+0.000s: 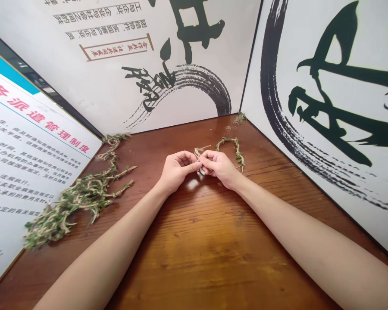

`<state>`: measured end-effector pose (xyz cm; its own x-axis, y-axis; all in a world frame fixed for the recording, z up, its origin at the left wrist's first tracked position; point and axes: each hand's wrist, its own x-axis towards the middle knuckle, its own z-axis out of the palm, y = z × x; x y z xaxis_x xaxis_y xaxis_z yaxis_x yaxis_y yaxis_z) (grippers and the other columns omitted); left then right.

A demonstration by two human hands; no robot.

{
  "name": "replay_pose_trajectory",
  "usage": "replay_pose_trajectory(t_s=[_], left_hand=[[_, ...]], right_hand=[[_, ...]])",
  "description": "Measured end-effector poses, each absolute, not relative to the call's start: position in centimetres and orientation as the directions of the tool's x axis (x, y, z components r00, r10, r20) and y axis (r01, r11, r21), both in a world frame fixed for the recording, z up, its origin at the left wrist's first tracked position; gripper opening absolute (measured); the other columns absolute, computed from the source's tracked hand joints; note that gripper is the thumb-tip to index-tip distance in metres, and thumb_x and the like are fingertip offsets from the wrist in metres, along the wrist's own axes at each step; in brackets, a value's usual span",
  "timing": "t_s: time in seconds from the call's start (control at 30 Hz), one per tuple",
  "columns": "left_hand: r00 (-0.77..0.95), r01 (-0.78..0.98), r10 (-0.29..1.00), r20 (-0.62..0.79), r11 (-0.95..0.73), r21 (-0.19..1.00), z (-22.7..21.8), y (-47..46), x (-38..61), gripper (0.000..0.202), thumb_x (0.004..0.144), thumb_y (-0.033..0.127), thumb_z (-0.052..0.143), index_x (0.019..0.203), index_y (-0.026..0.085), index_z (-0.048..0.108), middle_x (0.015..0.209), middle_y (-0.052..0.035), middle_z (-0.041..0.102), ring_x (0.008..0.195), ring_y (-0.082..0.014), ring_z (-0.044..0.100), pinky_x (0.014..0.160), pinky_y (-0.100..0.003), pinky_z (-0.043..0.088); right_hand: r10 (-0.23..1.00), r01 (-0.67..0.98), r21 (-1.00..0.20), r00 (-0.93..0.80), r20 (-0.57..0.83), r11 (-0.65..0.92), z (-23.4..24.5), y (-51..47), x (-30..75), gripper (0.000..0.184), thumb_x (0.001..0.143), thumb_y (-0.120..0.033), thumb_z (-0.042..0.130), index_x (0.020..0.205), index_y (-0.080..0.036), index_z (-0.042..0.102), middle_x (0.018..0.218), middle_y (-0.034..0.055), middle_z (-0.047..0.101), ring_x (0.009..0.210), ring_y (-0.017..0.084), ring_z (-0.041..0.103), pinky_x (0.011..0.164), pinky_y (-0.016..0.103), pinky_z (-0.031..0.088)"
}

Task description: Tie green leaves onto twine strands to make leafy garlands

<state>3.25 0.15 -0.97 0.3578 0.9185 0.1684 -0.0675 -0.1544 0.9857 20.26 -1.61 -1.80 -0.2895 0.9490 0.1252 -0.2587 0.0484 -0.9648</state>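
Observation:
My left hand [177, 171] and my right hand [218, 168] meet above the middle of the wooden table [210, 254], with their fingertips pinching a strand of jute twine wound with small green leaves [236, 150]. The strand arches away from my right hand toward the back of the table. A short frayed twine end [198, 151] sticks up between my hands, and the fingers hide the pinched part. To the left of my left hand lies a tangled heap of the same leafy twine [80, 200], which neither hand touches.
Printed boards stand upright along three table edges: a notice board with red headings [29, 142] at left, and calligraphy panels at the back [148, 90] and right [326, 107]. A small leafy scrap [239, 118] lies in the back corner.

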Motion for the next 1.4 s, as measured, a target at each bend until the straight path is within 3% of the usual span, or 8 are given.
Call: replay_pose_trajectory(t_s=[0.23, 0.43, 0.53, 0.67, 0.87, 1.1, 1.23, 1.4], left_hand=[[0.192, 0.100, 0.956, 0.222, -0.244, 0.965, -0.9, -0.3, 4.0, 0.025, 0.073, 0.030, 0.082, 0.080, 0.013, 0.065, 0.070, -0.0044, 0.069, 0.063, -0.0140, 0.065, 0.062, -0.025, 0.049], [0.098, 0.302, 0.905, 0.414, -0.423, 0.854, -0.9, -1.0, 4.5, 0.007, 0.079, 0.020, 0.067, 0.081, 0.016, 0.062, 0.072, -0.0016, 0.066, 0.063, -0.0133, 0.063, 0.060, -0.025, 0.049], [0.134, 0.469, 0.808, 0.574, -0.562, 0.681, -0.9, -1.2, 4.5, 0.003, 0.083, 0.017, 0.064, 0.081, 0.016, 0.062, 0.075, -0.0020, 0.066, 0.068, -0.0127, 0.062, 0.066, -0.026, 0.049], [0.324, 0.585, 0.557, 0.765, -0.753, 0.301, -1.1, -1.1, 4.1, 0.007, 0.089, 0.013, 0.060, 0.082, 0.016, 0.062, 0.079, -0.0038, 0.066, 0.072, -0.0133, 0.060, 0.071, -0.027, 0.048], [0.513, 0.593, 0.378, 0.771, -0.805, 0.001, -1.3, -0.5, 3.7, 0.018, 0.096, 0.012, 0.051, 0.083, 0.017, 0.063, 0.082, -0.0049, 0.068, 0.077, -0.0154, 0.060, 0.077, -0.029, 0.046], [0.547, 0.585, 0.399, 0.736, -0.811, 0.004, -1.6, -0.3, 3.5, 0.026, 0.096, 0.011, 0.048, 0.115, 0.011, 0.067, 0.093, -0.0102, 0.070, 0.081, -0.0182, 0.060, 0.078, -0.031, 0.048], [0.577, 0.564, 0.385, 0.720, -0.826, -0.009, -2.0, -0.1, 3.3, 0.032, 0.092, 0.004, 0.047, 0.109, 0.012, 0.072, 0.091, -0.0094, 0.069, 0.078, -0.0169, 0.058, 0.075, -0.029, 0.049], [0.524, 0.612, 0.540, 0.659, -0.776, 0.150, -2.4, -0.2, 3.3, 0.031, 0.094, 0.011, 0.048, 0.104, 0.017, 0.076, 0.091, -0.0086, 0.068, 0.077, -0.0161, 0.059, 0.073, -0.029, 0.049]], right_hand=[[0.980, -0.101, -0.986, -0.135, 0.147, 0.134, -2.5, -1.5, 19.7, 0.030, 0.088, -0.043, 0.066, 0.083, -0.015, 0.060, 0.067, 0.0027, 0.062, 0.056, 0.009, 0.050, 0.050, 0.024, 0.033], [0.970, 0.033, -0.972, -0.081, 0.231, 0.234, -2.6, -1.9, 19.5, 0.025, 0.090, -0.040, 0.063, 0.086, -0.016, 0.062, 0.079, 0.0060, 0.068, 0.066, 0.014, 0.061, 0.055, 0.025, 0.042], [0.967, 0.064, -0.965, -0.059, 0.249, 0.253, -2.5, -2.0, 19.5, 0.024, 0.089, -0.040, 0.063, 0.085, -0.016, 0.063, 0.081, 0.0060, 0.068, 0.064, 0.013, 0.060, 0.053, 0.025, 0.042], [0.984, 0.037, -0.985, -0.056, 0.166, 0.169, -2.2, -2.0, 19.6, 0.020, 0.087, -0.035, 0.062, 0.080, -0.016, 0.061, 0.069, 0.0021, 0.062, 0.050, 0.011, 0.053, 0.045, 0.025, 0.037], [0.993, 0.044, -0.993, -0.048, 0.108, 0.110, -2.1, -1.6, 19.8, 0.018, 0.085, -0.028, 0.058, 0.071, -0.016, 0.060, 0.065, 0.0012, 0.061, 0.046, 0.010, 0.049, 0.048, 0.026, 0.035], [0.953, 0.380, -0.878, -0.044, 0.299, 0.292, -2.5, -1.9, 19.6, 0.017, 0.090, -0.021, 0.054, 0.073, -0.016, 0.058, 0.072, 0.0024, 0.063, 0.068, 0.014, 0.053, 0.068, 0.028, 0.037], [0.943, 0.506, -0.805, -0.055, 0.329, 0.310, -2.8, -2.2, 19.7, 0.022, 0.092, -0.022, 0.051, 0.071, -0.017, 0.051, 0.070, 0.0031, 0.059, 0.065, 0.015, 0.047, 0.065, 0.029, 0.032], [0.950, 0.609, -0.744, -0.055, 0.308, 0.276, -2.8, -2.2, 19.9, 0.020, 0.092, -0.021, 0.050, 0.072, -0.018, 0.051, 0.071, 0.0047, 0.059, 0.067, 0.017, 0.047, 0.065, 0.031, 0.028]])
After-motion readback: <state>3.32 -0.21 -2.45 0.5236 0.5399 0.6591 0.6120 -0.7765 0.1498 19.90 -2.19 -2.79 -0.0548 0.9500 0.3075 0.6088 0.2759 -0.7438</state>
